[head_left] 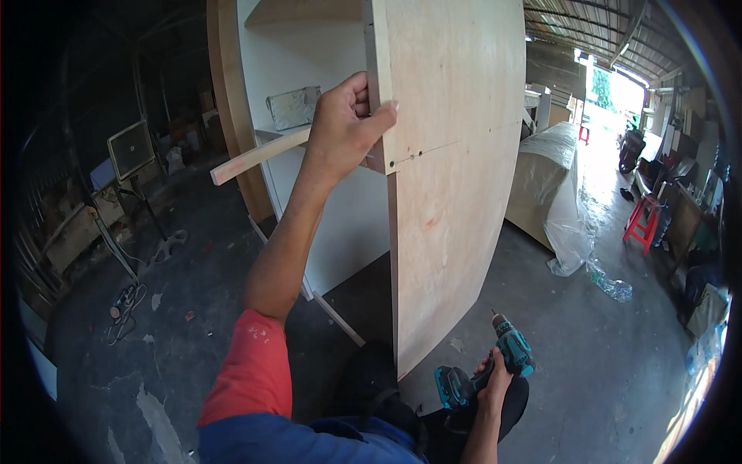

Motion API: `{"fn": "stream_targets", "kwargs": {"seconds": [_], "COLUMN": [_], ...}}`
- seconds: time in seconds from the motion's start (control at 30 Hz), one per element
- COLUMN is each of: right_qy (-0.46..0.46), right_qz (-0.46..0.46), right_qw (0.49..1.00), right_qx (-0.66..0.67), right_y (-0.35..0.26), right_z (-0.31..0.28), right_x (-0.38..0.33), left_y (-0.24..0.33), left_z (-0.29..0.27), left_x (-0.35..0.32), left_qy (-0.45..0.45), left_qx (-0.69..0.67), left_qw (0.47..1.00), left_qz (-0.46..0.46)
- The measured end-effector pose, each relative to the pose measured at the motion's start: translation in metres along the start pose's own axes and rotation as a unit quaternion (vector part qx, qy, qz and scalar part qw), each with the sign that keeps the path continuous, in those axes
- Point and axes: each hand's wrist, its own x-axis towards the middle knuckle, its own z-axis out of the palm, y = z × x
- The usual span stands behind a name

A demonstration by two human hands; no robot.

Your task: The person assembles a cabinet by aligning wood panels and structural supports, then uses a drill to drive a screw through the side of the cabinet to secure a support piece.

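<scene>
My left hand [352, 127] is closed round the front edge of a tall plywood side panel [452, 201], its thumb on the outer face. Below the thumb, small dark holes or screw heads sit along a line drawn across the panel. From behind my left wrist, a pale wooden strip [251, 158] sticks out to the left at shelf height. Low on the right, my right hand [495, 379] grips a teal and black cordless drill [510, 344] by its handle. The bit points up and away from me, apart from the panel.
The white-lined cabinet [332, 224] has a small whitish block [294, 108] on its shelf. A plastic-wrapped piece of furniture [545, 182] stands behind to the right, with a red stool [643, 223] farther off. At left are a floodlight [130, 151] on a stand and a corded tool [120, 308] on the floor.
</scene>
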Motion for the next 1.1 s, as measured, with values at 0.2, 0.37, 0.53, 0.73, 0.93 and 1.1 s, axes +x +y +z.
{"fn": "stream_targets", "kwargs": {"seconds": [0.2,0.37,0.53,0.73,0.93,1.1], "right_qy": [-0.001,-0.025,-0.044,-0.092,-0.074,-0.101], "right_qz": [-0.014,-0.007,-0.005,-0.001,0.037,0.068], "right_qw": [1.000,1.000,0.999,0.996,0.994,0.966], "right_qx": [-0.006,-0.012,0.005,0.004,0.067,0.228], "right_y": [-0.002,-0.014,-0.022,-0.040,-0.058,-0.066], "right_z": [0.002,0.012,0.013,0.019,0.034,0.044], "right_x": [-0.007,-0.026,-0.059,-0.096,-0.121,-0.133], "left_y": [-0.021,-0.054,-0.055,-0.075,-0.075,-0.078], "left_z": [-0.046,-0.049,-0.030,-0.016,-0.012,-0.012], "left_x": [-0.033,-0.054,-0.053,-0.052,-0.049,-0.051], "left_qy": [-0.129,-0.124,-0.065,0.000,0.012,0.042], "left_qx": [-0.031,0.137,0.193,0.143,0.106,0.079], "left_qw": [0.988,0.972,0.959,0.960,0.966,0.967], "left_qz": [-0.078,0.145,0.197,0.240,0.235,0.239]}}
